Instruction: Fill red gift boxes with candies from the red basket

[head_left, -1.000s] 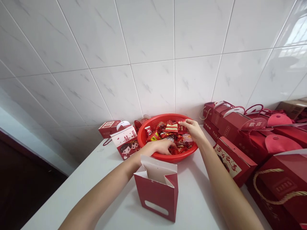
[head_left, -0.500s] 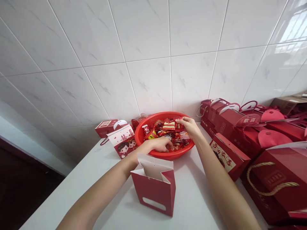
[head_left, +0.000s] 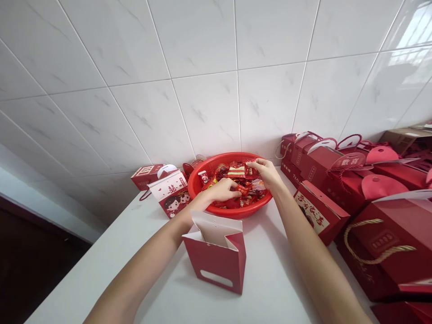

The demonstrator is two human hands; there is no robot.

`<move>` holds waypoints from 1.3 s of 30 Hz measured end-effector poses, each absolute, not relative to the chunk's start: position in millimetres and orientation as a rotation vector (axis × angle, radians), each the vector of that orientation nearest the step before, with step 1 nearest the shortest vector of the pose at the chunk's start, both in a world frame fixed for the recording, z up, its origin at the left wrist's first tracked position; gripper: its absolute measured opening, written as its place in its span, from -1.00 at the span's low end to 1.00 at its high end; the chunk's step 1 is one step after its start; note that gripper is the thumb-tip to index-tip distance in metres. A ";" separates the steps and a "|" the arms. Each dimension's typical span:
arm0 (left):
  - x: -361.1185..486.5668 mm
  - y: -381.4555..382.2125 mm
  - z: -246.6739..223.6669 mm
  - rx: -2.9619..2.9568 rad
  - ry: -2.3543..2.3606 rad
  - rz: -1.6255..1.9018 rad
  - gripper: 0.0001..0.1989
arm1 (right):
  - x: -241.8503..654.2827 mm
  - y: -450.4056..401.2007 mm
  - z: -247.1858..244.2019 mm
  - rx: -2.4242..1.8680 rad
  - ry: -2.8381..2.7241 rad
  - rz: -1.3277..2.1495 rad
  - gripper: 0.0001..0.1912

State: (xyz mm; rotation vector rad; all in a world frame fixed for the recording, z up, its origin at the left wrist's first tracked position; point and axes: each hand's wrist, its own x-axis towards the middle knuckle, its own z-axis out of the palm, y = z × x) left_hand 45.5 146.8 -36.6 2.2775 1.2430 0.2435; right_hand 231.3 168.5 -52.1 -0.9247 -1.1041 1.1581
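Well, my left hand [head_left: 221,191] reaches into the red plastic basket [head_left: 236,214], its fingers pinched shut on a red-wrapped sweet [head_left: 240,191] near the middle of the pile. My right hand [head_left: 266,174] is over the far side of the basket, its fingertips [head_left: 252,164] gripping a small red packet [head_left: 249,171] at the top of the heap. The basket is full of wrapped sweets [head_left: 236,172] and sits on a white counter [head_left: 101,265]. In front of the basket stands an open red paper bag [head_left: 216,265], upright, with its white inner flap showing. Just left of the basket leans a red-and-white box [head_left: 170,194] printed with a cartoon couple. To the right of the basket, red gift boxes [head_left: 320,211] crowd together, and behind it rises a white tiled wall [head_left: 202,112].
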 end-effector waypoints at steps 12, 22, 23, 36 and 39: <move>47.1 152.2 -37.0 2.267 1.260 0.643 -0.78 | 230.5 153.4 -41.6 -0.941 -1.453 1.250 -0.63; 54.9 152.6 -43.5 2.451 1.130 -0.047 -0.46 | 231.4 162.1 -48.0 -1.003 -1.290 1.079 -0.55; 58.2 155.4 -44.6 2.482 1.135 -0.088 -0.44 | 231.7 163.4 -49.0 -1.002 -1.283 1.071 -0.55; 60.4 182.8 -38.5 2.141 1.048 0.420 -0.77 | 236.4 173.4 -54.1 -0.932 -1.052 1.097 -0.59; 60.1 183.1 -36.8 1.983 1.013 0.519 -0.78 | 235.3 169.6 -47.7 -0.887 -1.004 1.175 -0.60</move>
